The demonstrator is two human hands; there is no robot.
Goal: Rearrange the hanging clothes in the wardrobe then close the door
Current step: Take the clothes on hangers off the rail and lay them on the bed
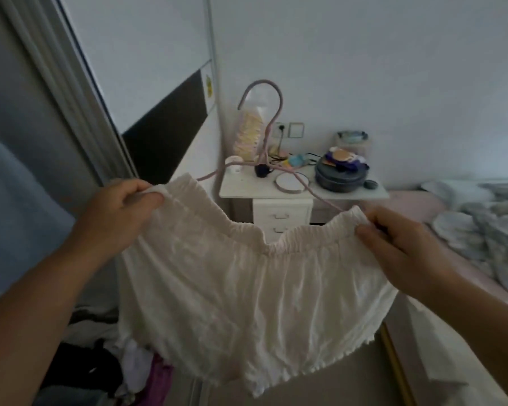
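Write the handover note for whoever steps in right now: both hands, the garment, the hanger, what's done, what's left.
Left hand pinches one end of the white garment's elastic band; right hand grips the other end, stretching it wide.
The pink hanger sits in the band, hook upward, away from any rail.
Done: garment is out and spread.
Left: seat it on the hanger, hang it in the wardrobe, close the sliding door.

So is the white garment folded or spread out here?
Spread out. The left hand and right hand each pinch an end of the white garment waistband, stretching it wide, fabric hanging flat below.
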